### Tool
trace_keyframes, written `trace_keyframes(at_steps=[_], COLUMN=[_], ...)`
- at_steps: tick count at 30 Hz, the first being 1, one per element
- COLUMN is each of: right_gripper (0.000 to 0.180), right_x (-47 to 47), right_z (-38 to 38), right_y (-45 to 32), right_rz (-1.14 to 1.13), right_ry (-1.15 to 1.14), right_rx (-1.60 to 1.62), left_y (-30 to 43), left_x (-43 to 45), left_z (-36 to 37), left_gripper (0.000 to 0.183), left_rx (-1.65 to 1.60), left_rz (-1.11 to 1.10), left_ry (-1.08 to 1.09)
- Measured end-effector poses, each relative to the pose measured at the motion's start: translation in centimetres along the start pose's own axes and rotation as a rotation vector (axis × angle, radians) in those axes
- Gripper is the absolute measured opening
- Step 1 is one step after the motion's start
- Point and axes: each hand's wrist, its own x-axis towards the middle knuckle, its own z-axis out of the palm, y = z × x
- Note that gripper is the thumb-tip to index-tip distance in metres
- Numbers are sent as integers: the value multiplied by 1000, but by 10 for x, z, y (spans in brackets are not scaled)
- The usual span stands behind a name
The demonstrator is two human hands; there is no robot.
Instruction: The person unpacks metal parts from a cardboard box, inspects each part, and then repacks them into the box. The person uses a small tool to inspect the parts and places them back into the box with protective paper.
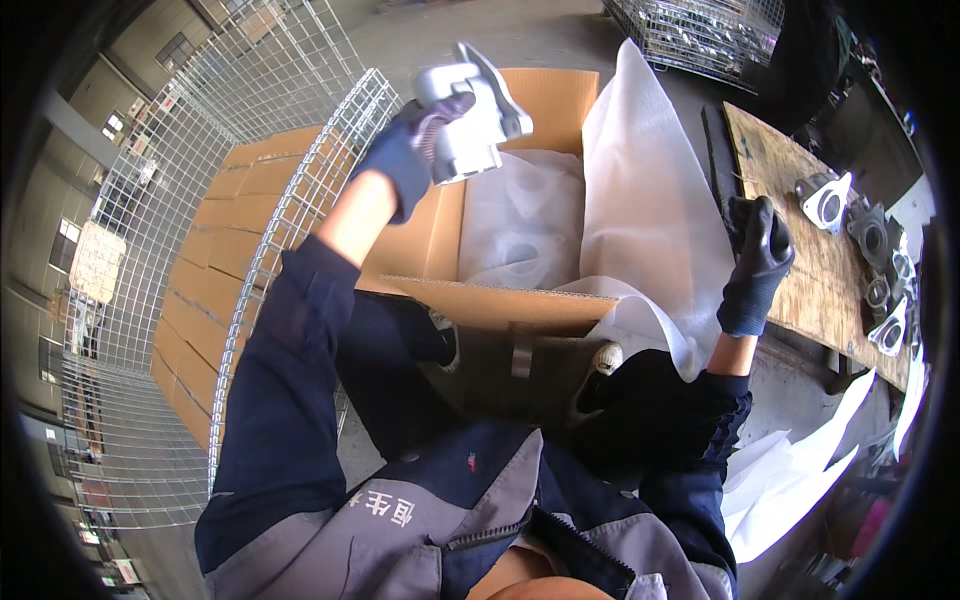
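In my gloved left hand (412,142) is a silver cast-metal part (480,135) with a flanged plate, raised over the left side of an open cardboard box (551,90). Inside the box, ring-shaped outlines of several parts show through a translucent white foam sheet (525,217). Another foam sheet (645,187) stands up along the box's right side and drapes over its near corner. My gloved right hand (754,262) is beside that sheet's right edge, fingers curled. Whether the fingers pinch the sheet is unclear.
At left, a wire mesh cage (262,307) holds several cardboard cartons (217,247). A wooden-topped bench (795,255) on the right carries several flanged metal castings (825,202). Loose white sheets (780,487) hang low at right. Another wire cage (697,37) stands beyond.
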Motion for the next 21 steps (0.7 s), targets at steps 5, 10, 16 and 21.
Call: trace_keyframes(at_steps=[5, 10, 16, 21], right_gripper=[26, 24, 25, 27], right_x=[-6, -7, -3, -4], right_z=[7, 5, 4, 12], right_y=[1, -2, -4, 0], right_rz=[37, 56, -41, -96], right_ry=[52, 73, 52, -28], right_rx=[3, -130, -263, -290], left_y=[-52, -101, -159, -166], left_x=[58, 101, 128, 120], left_z=[17, 9, -25, -35], left_gripper=[57, 49, 60, 68], left_rx=[484, 879, 1148, 1210], left_rz=[-324, -462, -199, -106], left_ry=[213, 128, 254, 306])
